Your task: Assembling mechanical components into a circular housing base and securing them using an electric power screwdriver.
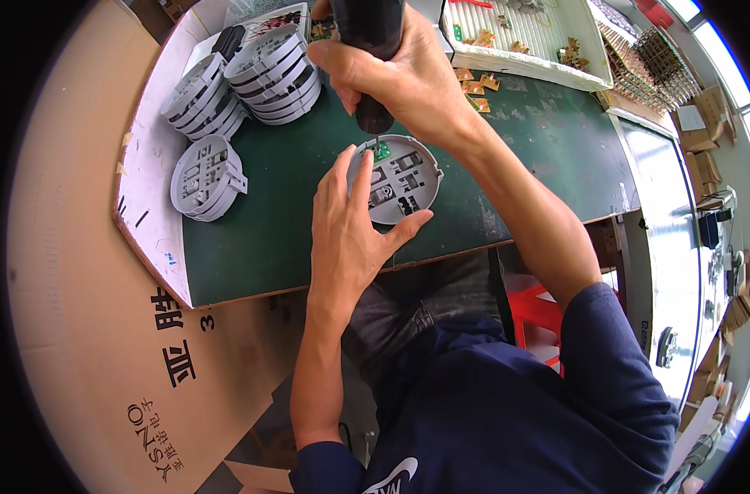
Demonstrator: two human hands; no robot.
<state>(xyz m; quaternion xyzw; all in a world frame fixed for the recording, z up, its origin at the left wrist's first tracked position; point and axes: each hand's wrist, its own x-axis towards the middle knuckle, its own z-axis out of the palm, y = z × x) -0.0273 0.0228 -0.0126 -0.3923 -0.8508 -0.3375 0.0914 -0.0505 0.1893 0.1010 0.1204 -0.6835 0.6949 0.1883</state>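
My right hand (416, 86) is wrapped round a black electric screwdriver (373, 37) held upright. Its bit points down at a small green circuit board (381, 152) inside a round grey plastic housing (425, 183), which lies on the green tabletop. My left hand (346, 218) steadies the housing's near left side, fingers spread along the rim. Its index fingertip is beside the board and its thumb is at the near edge. Dark slots and small fittings show in the housing. Whether the bit sits in a screw is too small to tell.
Grey housings stand in stacks (276, 78) at the back left, with a shorter stack (204, 181) nearer. A white ribbed tray (515, 37) with small boards stands at the back right; more boards (478, 86) lie before it. A red stool (533, 317) is under the table.
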